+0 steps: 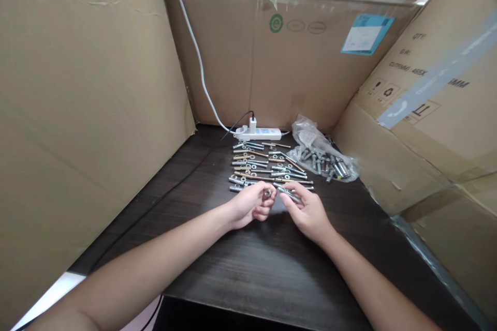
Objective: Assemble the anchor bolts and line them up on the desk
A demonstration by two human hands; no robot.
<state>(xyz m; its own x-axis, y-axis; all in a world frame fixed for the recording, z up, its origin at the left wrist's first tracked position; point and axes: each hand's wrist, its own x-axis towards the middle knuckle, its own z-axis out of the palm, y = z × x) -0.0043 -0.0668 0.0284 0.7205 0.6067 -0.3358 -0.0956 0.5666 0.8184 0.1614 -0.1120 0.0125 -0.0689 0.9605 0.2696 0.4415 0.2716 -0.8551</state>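
My left hand [251,206] is closed, its fingers curled round a small metal nut [267,193] that shows between thumb and forefinger. Close beside it, my right hand [310,214] pinches a silvery expansion bolt [292,196] between thumb and fingers. The bolt's near end points at the nut, with a narrow gap between the hands. Just beyond them, rows of bolts, metal sleeves [248,164], nuts and washers lie on the dark table [248,269], some silvery and some brass-coloured. My hands partly cover the nearest row.
A clear plastic bag [308,132] at the back right holds more expansion bolts [330,163]. Behind the rows lies a white power strip [260,134] with a plugged-in adapter. A black cable [166,191] crosses the table's left side. Cardboard walls [225,62] enclose three sides.
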